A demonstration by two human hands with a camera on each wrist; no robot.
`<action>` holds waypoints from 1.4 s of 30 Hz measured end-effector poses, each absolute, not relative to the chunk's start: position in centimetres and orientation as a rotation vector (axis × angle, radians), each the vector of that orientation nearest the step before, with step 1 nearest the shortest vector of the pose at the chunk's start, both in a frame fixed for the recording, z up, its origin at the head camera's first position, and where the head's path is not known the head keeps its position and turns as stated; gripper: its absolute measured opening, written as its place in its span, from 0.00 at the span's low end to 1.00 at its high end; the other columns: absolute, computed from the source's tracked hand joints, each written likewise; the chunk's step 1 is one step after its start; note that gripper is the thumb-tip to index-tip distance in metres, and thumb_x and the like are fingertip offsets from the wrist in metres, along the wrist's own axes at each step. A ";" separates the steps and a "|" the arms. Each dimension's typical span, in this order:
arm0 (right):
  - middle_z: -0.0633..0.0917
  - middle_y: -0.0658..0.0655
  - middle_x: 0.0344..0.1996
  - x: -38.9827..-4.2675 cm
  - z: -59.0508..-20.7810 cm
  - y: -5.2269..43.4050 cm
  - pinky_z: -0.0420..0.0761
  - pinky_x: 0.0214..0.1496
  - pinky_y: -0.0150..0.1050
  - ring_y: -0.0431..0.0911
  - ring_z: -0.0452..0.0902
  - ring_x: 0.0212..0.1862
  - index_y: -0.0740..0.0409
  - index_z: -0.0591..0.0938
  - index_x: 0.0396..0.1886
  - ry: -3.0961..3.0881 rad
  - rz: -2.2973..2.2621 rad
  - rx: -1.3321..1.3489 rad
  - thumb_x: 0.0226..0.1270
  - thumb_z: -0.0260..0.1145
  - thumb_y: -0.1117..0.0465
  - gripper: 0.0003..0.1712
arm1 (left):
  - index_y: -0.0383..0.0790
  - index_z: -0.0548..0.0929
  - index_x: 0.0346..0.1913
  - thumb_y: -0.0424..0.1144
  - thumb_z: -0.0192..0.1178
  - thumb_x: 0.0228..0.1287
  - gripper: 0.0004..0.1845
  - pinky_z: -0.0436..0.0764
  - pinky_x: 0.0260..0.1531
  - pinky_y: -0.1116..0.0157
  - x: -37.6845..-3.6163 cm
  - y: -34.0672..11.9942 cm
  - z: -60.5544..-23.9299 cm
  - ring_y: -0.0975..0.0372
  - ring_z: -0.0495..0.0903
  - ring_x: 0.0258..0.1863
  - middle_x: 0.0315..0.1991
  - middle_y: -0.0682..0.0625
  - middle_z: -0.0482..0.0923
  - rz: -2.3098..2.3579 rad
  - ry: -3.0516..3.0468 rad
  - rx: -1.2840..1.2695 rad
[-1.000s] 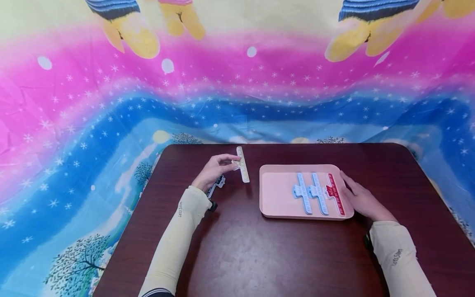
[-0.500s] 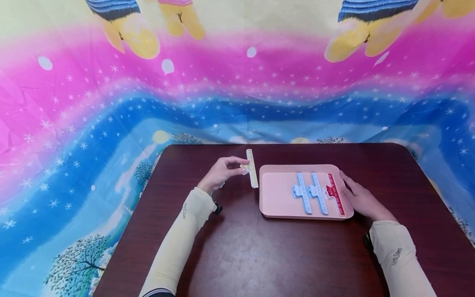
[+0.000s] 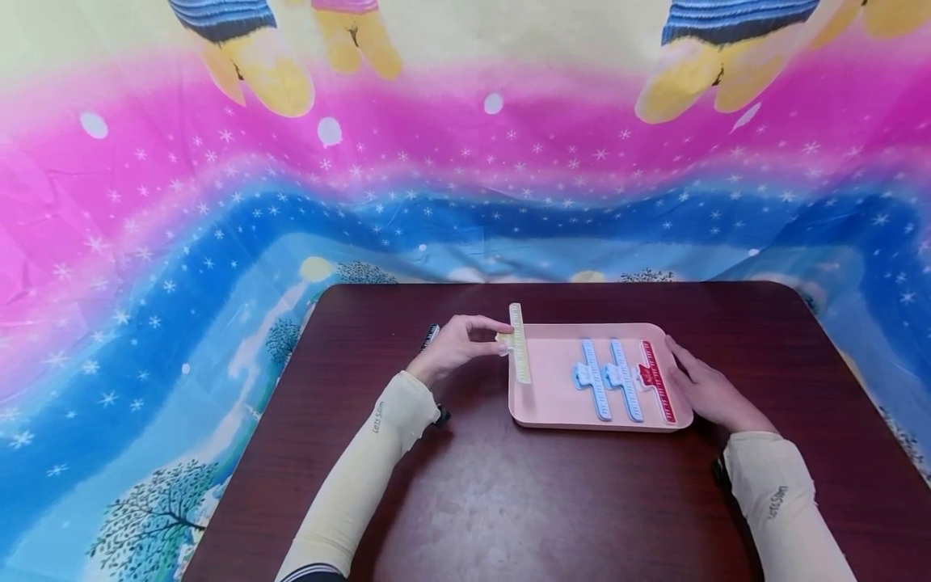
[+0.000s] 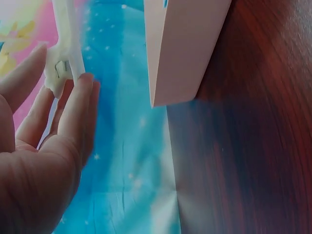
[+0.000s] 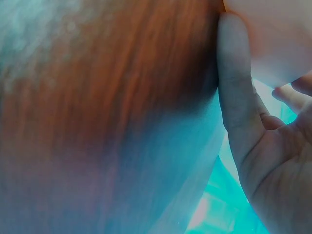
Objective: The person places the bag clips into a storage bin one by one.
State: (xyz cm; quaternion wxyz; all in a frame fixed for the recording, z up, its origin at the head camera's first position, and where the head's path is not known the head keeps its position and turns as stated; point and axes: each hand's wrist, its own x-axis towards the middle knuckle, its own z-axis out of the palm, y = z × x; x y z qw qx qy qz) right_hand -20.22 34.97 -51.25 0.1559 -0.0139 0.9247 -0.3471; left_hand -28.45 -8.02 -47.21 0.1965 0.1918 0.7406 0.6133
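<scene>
My left hand pinches a pale yellow ruler clip by its small handle, between thumb and fingers. The clip's long bar overlaps the left edge of the pink tray in the head view; in the left wrist view the clip stays apart from the tray wall. In the tray lie two light blue ruler clips and a red one, side by side. My right hand rests against the tray's right wall with fairly straight fingers.
Behind my left wrist lies a dark clip, mostly hidden. The dark red-brown table ends in front of a patterned cloth backdrop with snowflakes.
My left hand has carried the yellow clip to the right and slightly nearer, from beside the tray to over its left edge. The right hand and the tray have stayed in place.
</scene>
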 end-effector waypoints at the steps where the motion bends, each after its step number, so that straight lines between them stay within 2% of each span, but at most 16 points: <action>1: 0.44 0.79 0.79 -20.2 -51.3 35.0 0.50 0.73 0.78 0.79 0.41 0.78 0.51 0.34 0.84 2.648 -0.992 -0.037 0.87 0.43 0.45 0.41 | 0.41 0.89 0.57 0.33 0.75 0.61 0.20 0.84 0.54 0.66 -28.4 -7.8 -47.2 0.52 0.83 0.57 0.56 0.47 0.86 1.699 2.100 0.544; 4: 0.44 0.79 0.79 -20.2 -51.4 35.0 0.50 0.72 0.78 0.79 0.41 0.78 0.51 0.34 0.84 2.646 -0.992 -0.033 0.87 0.43 0.45 0.41 | 0.44 0.90 0.56 0.35 0.76 0.60 0.20 0.82 0.55 0.67 -28.2 -7.2 -47.2 0.52 0.80 0.62 0.58 0.50 0.86 1.661 2.142 0.551; 7: 0.44 0.79 0.79 -20.1 -51.5 35.1 0.50 0.73 0.78 0.79 0.41 0.78 0.51 0.34 0.84 2.655 -0.984 -0.036 0.87 0.42 0.45 0.41 | 0.43 0.89 0.56 0.34 0.76 0.60 0.20 0.82 0.57 0.66 -27.9 -6.6 -47.3 0.55 0.82 0.62 0.60 0.50 0.86 1.654 2.131 0.552; 10: 0.44 0.79 0.79 -20.0 -51.4 35.1 0.50 0.72 0.78 0.79 0.41 0.78 0.51 0.34 0.84 2.653 -0.984 -0.032 0.87 0.42 0.44 0.41 | 0.39 0.89 0.57 0.33 0.75 0.60 0.20 0.84 0.56 0.64 -27.7 -5.9 -47.5 0.57 0.86 0.57 0.60 0.47 0.86 1.665 2.106 0.564; 16: 0.44 0.78 0.80 -20.0 -51.4 35.1 0.49 0.72 0.79 0.79 0.40 0.78 0.50 0.34 0.85 2.641 -1.002 -0.024 0.86 0.43 0.43 0.42 | 0.36 0.88 0.56 0.31 0.75 0.60 0.20 0.87 0.50 0.66 -27.6 -5.0 -47.6 0.60 0.88 0.48 0.54 0.42 0.87 1.631 2.178 0.698; 20: 0.44 0.78 0.80 -20.0 -51.5 35.1 0.49 0.72 0.78 0.79 0.40 0.78 0.49 0.34 0.84 2.642 -1.001 -0.025 0.86 0.43 0.43 0.42 | 0.39 0.90 0.54 0.34 0.77 0.59 0.19 0.86 0.49 0.66 -27.6 -4.6 -47.5 0.59 0.88 0.47 0.50 0.44 0.89 1.550 2.284 0.775; 26: 0.44 0.78 0.80 -20.2 -51.6 35.1 0.49 0.73 0.78 0.78 0.40 0.78 0.49 0.33 0.84 2.644 -1.001 -0.036 0.86 0.44 0.43 0.42 | 0.44 0.92 0.50 0.39 0.79 0.56 0.18 0.86 0.50 0.62 -27.7 -3.8 -47.3 0.67 0.87 0.45 0.47 0.50 0.91 1.442 2.390 0.810; 33: 0.45 0.79 0.79 -20.4 -51.7 35.2 0.51 0.72 0.78 0.79 0.42 0.77 0.50 0.35 0.85 2.668 -0.983 -0.053 0.87 0.43 0.45 0.41 | 0.45 0.93 0.49 0.39 0.80 0.55 0.17 0.85 0.43 0.72 -27.8 -3.2 -47.1 0.71 0.86 0.41 0.47 0.52 0.91 1.357 2.413 0.839; 42: 0.47 0.80 0.78 -20.3 -51.4 35.0 0.51 0.72 0.78 0.80 0.44 0.77 0.52 0.36 0.85 2.680 -0.968 -0.062 0.87 0.43 0.46 0.41 | 0.43 0.93 0.49 0.39 0.80 0.56 0.16 0.84 0.46 0.73 -28.2 -2.5 -47.4 0.62 0.89 0.47 0.48 0.50 0.91 1.309 2.424 0.820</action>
